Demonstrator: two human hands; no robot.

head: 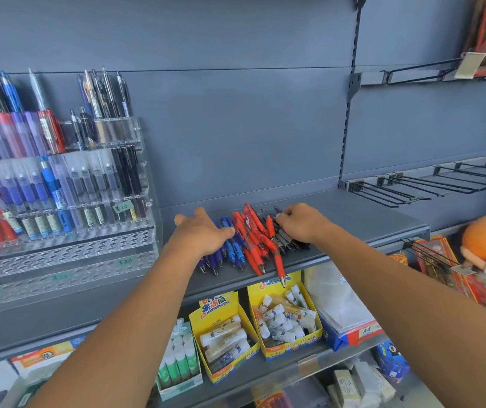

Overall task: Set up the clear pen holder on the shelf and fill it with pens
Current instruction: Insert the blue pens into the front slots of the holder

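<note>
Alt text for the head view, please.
On a grey shelf, the left hand lies flat on blue pens and the right hand curls over black pens, with red pens between. A part-filled clear pen holder stands to the left.

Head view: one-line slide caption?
Left hand rests on blue pens, right hand curls over black pens, red pens between, on grey shelf beside clear tiered pen holder.

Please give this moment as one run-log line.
left hand: flat on blue pens | right hand: curled round black pens | red pens: between them | clear pen holder: left, partly filled
</note>
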